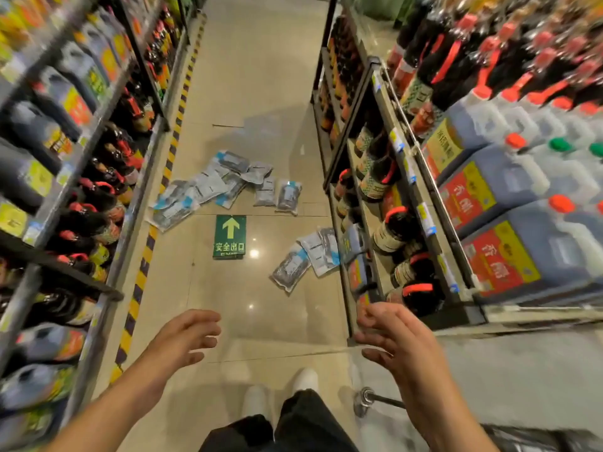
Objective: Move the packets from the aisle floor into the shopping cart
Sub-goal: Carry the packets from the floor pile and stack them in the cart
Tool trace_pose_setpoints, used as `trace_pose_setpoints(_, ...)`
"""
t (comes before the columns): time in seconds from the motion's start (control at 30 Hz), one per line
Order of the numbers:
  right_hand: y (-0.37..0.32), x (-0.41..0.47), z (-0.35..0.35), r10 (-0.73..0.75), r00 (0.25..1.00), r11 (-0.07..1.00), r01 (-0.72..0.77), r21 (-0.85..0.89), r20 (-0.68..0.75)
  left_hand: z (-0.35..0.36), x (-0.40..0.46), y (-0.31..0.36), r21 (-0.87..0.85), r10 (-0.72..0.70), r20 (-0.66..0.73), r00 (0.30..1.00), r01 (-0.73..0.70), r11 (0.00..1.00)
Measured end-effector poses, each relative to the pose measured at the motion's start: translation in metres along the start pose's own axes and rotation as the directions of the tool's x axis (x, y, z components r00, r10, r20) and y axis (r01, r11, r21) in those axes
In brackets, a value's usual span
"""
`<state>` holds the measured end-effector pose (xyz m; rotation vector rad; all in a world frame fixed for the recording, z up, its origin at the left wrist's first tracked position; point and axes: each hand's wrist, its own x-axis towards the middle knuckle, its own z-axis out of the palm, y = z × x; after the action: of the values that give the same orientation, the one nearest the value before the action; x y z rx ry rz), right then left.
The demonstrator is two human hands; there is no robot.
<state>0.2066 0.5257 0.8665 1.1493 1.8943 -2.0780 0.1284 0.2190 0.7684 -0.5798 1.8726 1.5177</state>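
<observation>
Fingers of the left hand point(187, 337) and right hand point(388, 334) hang loose and empty, so nothing seems collected: the big heap of packets point(212, 187) and smaller cluster point(306, 259) lie on the aisle floor point(261, 93) ahead.

packets point(225, 187) strewn on aisle floor point(254, 93) between two shelves, smaller heap point(306, 259) nearer, against right shelf point(375, 203)

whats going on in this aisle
A person stands in a store aisle with both hands empty, left hand and right hand held out, fingers relaxed. Packets lie scattered on the floor ahead: a large pile past the green exit sign, a smaller cluster by the right shelf. None picked up yet.
</observation>
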Motion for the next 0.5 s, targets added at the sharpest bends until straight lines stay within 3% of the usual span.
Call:
trace_pose_setpoints(0.17,0.000,0.047,0.057,0.079,0.992,0.979,-0.059,-0.193,0.100,-0.025,0.023,-0.002,-0.058,-0.070,-0.087,0.994,0.065,0.996)
trace_pose_setpoints(0.33,-0.006,0.110,0.101,0.185,0.973,0.951,-0.142,-0.276,0.138,-0.044,0.069,0.010,-0.018,-0.155,-0.149,0.977,0.154,0.988)
trace_pose_setpoints(0.5,-0.021,0.194,0.131,0.274,0.958,0.923,-0.240,-0.301,0.078,-0.059,0.123,0.049,0.040,-0.175,-0.265,0.948,0.192,0.980)
